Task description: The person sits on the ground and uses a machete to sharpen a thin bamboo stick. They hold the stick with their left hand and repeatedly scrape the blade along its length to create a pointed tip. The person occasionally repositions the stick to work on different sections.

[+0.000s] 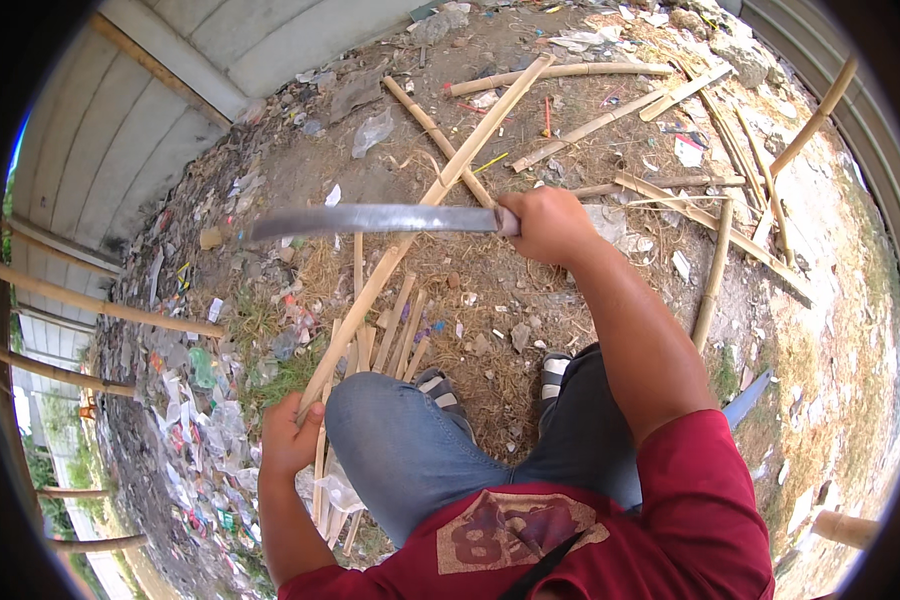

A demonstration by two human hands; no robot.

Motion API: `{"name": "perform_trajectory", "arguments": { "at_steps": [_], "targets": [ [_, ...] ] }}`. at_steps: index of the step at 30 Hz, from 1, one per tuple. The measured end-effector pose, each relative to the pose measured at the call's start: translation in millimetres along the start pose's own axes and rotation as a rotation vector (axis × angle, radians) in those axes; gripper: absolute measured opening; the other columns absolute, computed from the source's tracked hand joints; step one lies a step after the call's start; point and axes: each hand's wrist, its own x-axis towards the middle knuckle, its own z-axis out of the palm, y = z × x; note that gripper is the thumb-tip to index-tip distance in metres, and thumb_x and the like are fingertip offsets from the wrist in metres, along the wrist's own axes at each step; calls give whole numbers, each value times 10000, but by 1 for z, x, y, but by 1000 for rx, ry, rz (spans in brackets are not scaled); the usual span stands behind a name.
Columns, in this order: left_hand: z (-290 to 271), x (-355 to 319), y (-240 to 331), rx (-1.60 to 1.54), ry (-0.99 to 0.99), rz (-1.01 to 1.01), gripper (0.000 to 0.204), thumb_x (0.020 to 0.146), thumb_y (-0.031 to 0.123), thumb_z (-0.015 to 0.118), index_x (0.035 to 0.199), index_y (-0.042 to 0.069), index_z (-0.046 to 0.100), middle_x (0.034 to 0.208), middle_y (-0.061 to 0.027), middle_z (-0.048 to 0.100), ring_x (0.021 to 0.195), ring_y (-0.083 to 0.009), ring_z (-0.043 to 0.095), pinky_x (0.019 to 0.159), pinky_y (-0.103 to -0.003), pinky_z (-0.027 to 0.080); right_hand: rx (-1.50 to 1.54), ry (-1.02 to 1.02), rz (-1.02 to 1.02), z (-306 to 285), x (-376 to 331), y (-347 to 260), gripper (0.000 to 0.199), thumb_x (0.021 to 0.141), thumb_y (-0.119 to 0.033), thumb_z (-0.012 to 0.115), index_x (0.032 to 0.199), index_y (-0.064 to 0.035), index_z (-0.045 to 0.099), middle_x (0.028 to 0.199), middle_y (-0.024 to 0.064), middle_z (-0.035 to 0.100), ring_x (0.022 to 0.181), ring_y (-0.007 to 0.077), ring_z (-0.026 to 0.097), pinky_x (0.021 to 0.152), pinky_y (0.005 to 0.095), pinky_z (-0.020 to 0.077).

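My right hand [550, 224] is closed around the handle of a machete [390, 219]. Its long blade points left and passes over a bamboo strip [390, 262]; whether the two touch I cannot tell. Beside my left knee, my left hand [288, 436] grips the near end of that strip, which slants up and away to the right. Farther out, the strip crosses above a bamboo piece [432, 128] lying on the ground. Several short split bamboo slats [400, 325] lie by my left knee, and more stick out below my left hand.
Bamboo poles and split lengths [590, 130] are scattered at the far right. Litter [200, 440] covers the ground on the left. A concrete panel wall [210, 50] stands behind, with bamboo poles [110, 300] at the left. A blue-bladed tool [748, 400] lies by my right side.
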Motion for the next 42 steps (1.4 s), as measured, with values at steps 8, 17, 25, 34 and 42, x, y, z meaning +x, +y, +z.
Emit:
{"name": "perform_trajectory", "arguments": {
  "at_steps": [8, 17, 25, 34, 42],
  "targets": [
    [-3, -6, -17, 90, 8, -70, 440, 985, 366, 683, 802, -16, 566, 602, -148, 552, 536, -247, 534, 538, -415, 411, -15, -145, 231, -6, 0, -6, 210, 827, -225, 694, 1010, -123, 717, 951, 162, 739, 900, 365, 717, 819, 491, 568],
    [-15, -17, -5, 77, -5, -50, 415, 963, 344, 709, 805, -17, 579, 632, -167, 580, 551, -269, 541, 551, -418, 432, -16, 33, 168, -1, -4, 35, 182, 829, -228, 694, 984, -133, 703, 842, 138, 735, 866, 371, 719, 777, 507, 563],
    [3, -17, -13, 12, 22, -73, 414, 957, 366, 711, 831, -14, 606, 650, -209, 587, 567, -345, 581, 564, -440, 452, -35, -49, 47, 1, -11, -13, 152, 841, -238, 672, 944, -126, 682, 843, 131, 726, 835, 371, 715, 772, 507, 559],
    [-17, -35, -8, 36, 44, -22, 431, 961, 375, 703, 810, -13, 589, 629, -197, 572, 556, -346, 568, 548, -434, 444, 120, 162, 309, -4, -3, 43, 178, 847, -223, 710, 971, -94, 705, 863, 178, 730, 863, 412, 701, 779, 517, 555],
    [-7, -33, -24, 95, 61, -21, 442, 958, 347, 708, 757, 1, 519, 598, -176, 522, 524, -312, 469, 523, -431, 397, -105, -48, -117, 3, -6, -13, 180, 817, -255, 706, 951, -141, 670, 800, 136, 718, 813, 370, 714, 739, 505, 555]
  ]
}}
